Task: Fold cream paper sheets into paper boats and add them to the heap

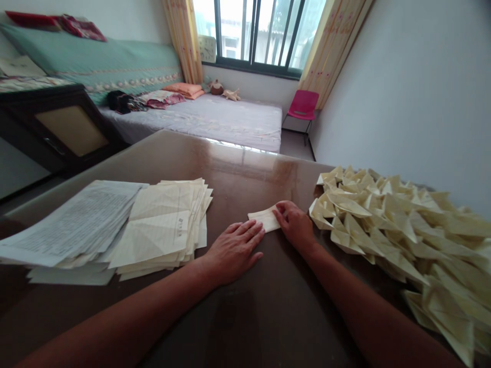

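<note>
My left hand (233, 248) lies flat and spread, palm down on the brown surface (230, 163), holding nothing, its fingertips just reaching the near left edge of a small folded paper (264, 219). The paper lies flat on the surface between my two hands, a little past them. My right hand (295, 225) rests on its right end with the fingers bent down onto it; I cannot tell whether the thumb is tucked under or whether I am gripping or only pressing. Just right of that hand a big pile (402, 225) of folded cream papers spreads along the surface's right side towards me. To the left of my left hand sits a stack (164, 225) of creased cream sheets, and beside it, further left, printed sheets (72, 220). Beyond the surface are a bed (215, 115) and a pink chair (303, 105) near the window.
</note>
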{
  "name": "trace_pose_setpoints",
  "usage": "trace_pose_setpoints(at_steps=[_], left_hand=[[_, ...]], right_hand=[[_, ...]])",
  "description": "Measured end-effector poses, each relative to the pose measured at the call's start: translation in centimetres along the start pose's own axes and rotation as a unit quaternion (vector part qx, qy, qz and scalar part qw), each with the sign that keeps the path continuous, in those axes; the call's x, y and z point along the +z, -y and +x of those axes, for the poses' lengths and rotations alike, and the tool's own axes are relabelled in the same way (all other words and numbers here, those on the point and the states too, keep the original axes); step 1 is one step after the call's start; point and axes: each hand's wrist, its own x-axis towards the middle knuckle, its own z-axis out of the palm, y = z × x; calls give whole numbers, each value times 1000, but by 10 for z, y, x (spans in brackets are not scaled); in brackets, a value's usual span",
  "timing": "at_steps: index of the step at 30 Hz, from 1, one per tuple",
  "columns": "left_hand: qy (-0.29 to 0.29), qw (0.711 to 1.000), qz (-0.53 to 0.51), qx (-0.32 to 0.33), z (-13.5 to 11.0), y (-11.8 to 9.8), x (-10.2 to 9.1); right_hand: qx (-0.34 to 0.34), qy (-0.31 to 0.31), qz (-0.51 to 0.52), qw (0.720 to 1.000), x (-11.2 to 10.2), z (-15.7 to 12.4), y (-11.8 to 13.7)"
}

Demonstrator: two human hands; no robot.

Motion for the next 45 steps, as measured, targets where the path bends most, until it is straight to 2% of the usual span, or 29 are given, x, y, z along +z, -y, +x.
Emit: trace_pose_setpoints(at_steps=[3,6,8,13,22,27,32,34,38,45], left_hand=[[1,1000,-3,-5,0,0,1],[-7,1000,-11,-2,0,-1,2],[-10,1000,-14,1,1,-1,2],[-8,1000,0,1,1,-1,2],[4,999,34,-5,-3,1,0],[-9,998,52,-30,-3,1,-6],[-36,996,42,-75,0,5,-12],[-39,995,34,-81,2,7,-12],[-54,994,11,-97,7,10,-9],[-78,988,-77,-111,13,15,0]], right_hand=[[-82,-34,-13,996,-15,-10,13],[-209,97,-18,973,-27,-28,32],[-236,154,-27,959,-30,-39,40],[-231,216,-49,948,-29,-53,37],[-149,264,-144,942,-35,-53,34],[-99,260,-203,939,-43,-50,38],[-92,205,-191,956,-46,-34,36],[-77,173,-164,968,-42,-25,26],[-64,128,-46,989,-29,-14,2],[-74,97,54,991,-16,-14,-12]])
